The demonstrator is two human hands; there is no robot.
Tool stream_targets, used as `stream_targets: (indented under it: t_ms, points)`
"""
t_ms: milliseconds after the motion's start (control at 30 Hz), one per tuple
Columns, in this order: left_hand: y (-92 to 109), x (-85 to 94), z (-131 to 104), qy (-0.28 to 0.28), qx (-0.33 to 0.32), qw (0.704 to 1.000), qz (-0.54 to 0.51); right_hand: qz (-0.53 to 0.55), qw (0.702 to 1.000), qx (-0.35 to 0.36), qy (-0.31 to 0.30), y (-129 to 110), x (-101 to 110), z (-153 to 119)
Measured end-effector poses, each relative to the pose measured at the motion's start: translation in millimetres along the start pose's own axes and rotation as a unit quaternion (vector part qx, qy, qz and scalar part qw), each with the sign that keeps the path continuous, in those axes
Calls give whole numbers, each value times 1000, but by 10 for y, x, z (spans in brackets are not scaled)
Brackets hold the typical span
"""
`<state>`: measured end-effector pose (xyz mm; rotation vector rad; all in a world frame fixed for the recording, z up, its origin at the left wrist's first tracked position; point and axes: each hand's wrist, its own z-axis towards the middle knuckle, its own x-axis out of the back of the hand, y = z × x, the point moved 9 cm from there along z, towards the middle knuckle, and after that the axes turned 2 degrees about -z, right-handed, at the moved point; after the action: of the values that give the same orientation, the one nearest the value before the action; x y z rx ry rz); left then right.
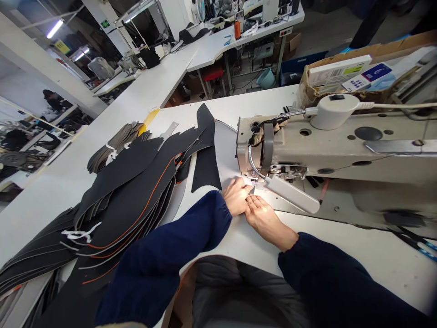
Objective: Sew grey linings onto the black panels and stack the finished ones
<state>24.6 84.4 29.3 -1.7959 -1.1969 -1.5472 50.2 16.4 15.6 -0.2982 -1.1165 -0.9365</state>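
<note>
Pale grey material [227,152] lies on the white tabletop [242,243] near the centre of the frame, between a black cut piece [206,159] and the head of the sewing machine [331,150]. Its visible stretch has its long axis running up and down the frame, the lower end pointing slightly rightward toward the hands, the upper edge curving away behind the machine head.

Just right of centre, the left hand [235,196] is bent at the knuckles beside the needle area, fingers drawn close together. The right hand [262,218] reaches in from the lower right, fingers bunched, fingertips meeting the left hand's fingers. A dark grey sliver [252,189] shows by the fingertips; I cannot tell whether either hand pinches it, nor whether it joins the paler material.

A slim lamp [292,195] slants down rightward above the right hand. The black piece stands nearly upright in the frame, wide end down. Left of centre, stacked black panels [146,191] with orange lines slope from upper right to lower left.
</note>
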Motion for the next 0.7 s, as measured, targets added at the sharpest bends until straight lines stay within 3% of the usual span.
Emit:
stream_targets:
  t_ms: [200,400,567,700]
  points:
    - [24,-101,-219,-40,-24,998,46,-12,1000,-12,-4,-13,37,26]
    - [89,-91,-130,-25,-25,998,43,1,999,-43,16,165,-31,4]
    - [69,-62,-219,-17,15,999,50,10,998,-62,5,258,-108,-26]
    - [75,-151,-273,-10,-8,998,54,22,998,-61,7,236,-59,-93]
